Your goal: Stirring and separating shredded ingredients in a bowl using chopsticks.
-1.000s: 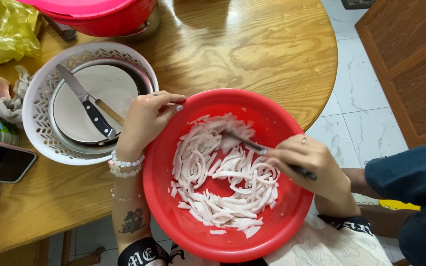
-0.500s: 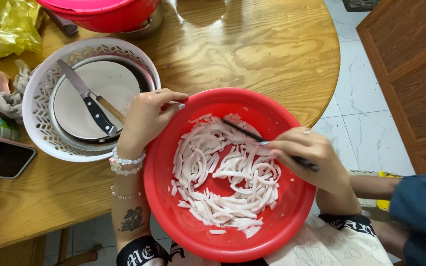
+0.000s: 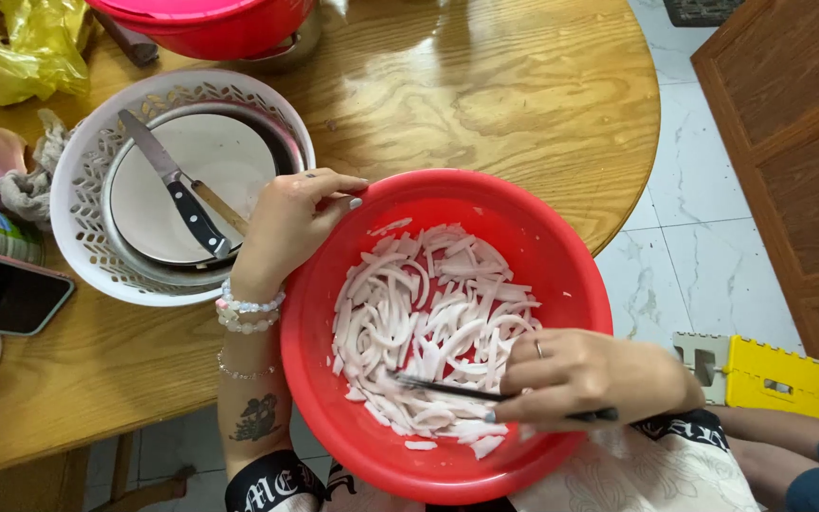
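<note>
A round wooden table (image 3: 485, 95) carries a red basin (image 3: 561, 256) under both hands' fingers, a white basket (image 3: 73, 180) just beyond the left fingertips, a phone (image 3: 2, 294), a yellow bag (image 3: 21, 52) and another red bowl (image 3: 210, 24) farther off.

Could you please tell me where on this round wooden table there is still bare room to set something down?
The widest bare patch of the round wooden table lies beyond the red plastic basin, right of the red tub. A smaller strip lies below the white lattice basket. The left edge is crowded: dark phone, yellow bag.
</note>
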